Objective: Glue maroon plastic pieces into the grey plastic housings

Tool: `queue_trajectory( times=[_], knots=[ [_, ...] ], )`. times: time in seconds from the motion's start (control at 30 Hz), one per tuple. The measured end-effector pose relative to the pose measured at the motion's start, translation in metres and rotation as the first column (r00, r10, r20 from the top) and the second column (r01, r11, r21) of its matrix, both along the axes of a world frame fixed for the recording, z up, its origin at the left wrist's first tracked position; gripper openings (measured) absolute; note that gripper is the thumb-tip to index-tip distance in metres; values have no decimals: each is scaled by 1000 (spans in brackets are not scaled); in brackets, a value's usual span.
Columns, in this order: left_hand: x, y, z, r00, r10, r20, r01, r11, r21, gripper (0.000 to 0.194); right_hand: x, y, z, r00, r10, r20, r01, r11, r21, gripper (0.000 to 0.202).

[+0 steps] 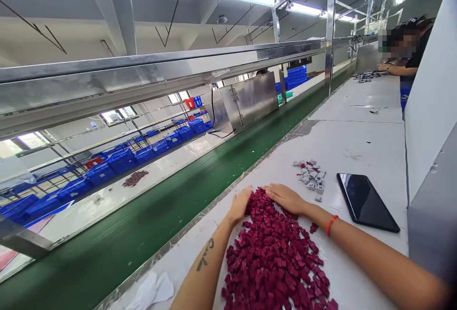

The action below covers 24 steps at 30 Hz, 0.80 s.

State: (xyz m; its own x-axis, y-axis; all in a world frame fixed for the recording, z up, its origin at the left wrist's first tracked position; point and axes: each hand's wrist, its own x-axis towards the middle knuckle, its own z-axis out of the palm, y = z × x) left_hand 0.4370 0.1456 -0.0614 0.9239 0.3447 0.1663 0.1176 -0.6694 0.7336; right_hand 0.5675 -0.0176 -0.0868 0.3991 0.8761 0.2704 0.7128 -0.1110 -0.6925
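Observation:
A long pile of small dark-red plastic pieces [271, 248] lies on the white tabletop. My left hand [242, 204] rests against the left side of the pile's far end, fingers stretched forward. Across from it, my right hand [284, 197] lies with its fingers extended over the right side of that same end. Both hands touch the pieces, and neither is closed round any. Part of the left fingers is hidden behind the hand. A small heap of grey-white pieces [312, 176], with a few red ones mixed in, sits beyond my right hand.
A black phone [367, 202] lies right of my right forearm. Along the left runs a green conveyor belt [171, 191]. White crumpled paper [152, 291] is near the front. A white panel [433, 100] borders the right side. Another person [410, 57] works farther up the table.

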Motion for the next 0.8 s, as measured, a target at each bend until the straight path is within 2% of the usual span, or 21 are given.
queue_trajectory(
  times=[0.1,0.2,0.3,0.37,0.43,0.5,0.53,0.6,0.7,0.8],
  knots=[
    [-2,-17,-1,991,-132,-25,131,991,-30,29,-15,-14,9,989,140,-54,-140,990,5,44],
    [-20,-30,6,975,-220,-40,216,973,-81,26,-33,-40,20,966,237,-99,-237,971,11,60],
    [-38,-36,18,959,-276,-60,266,955,-130,27,-43,-59,24,963,238,-126,-241,970,-11,64],
    [-46,-33,26,961,-268,-70,256,956,-145,28,-40,-60,22,973,191,-132,-195,981,-20,61],
    [-53,-26,31,980,-184,-78,172,975,-141,30,-29,-49,17,985,118,-129,-119,993,0,56],
    [-64,-14,32,995,-17,-95,5,992,-130,34,-13,-31,12,991,42,-128,-38,999,35,49],
    [-72,-8,31,990,84,-116,-98,987,-126,36,-4,-21,10,991,15,-130,-8,999,49,46],
    [-93,3,23,940,287,-182,-311,943,-118,42,9,0,7,990,1,-142,7,998,56,41],
    [-132,9,4,818,494,-295,-538,838,-89,47,13,22,5,977,103,-188,-100,995,26,34],
    [-163,2,-16,746,561,-359,-621,781,-70,47,1,30,8,923,284,-261,-298,954,-15,31]
  ],
)
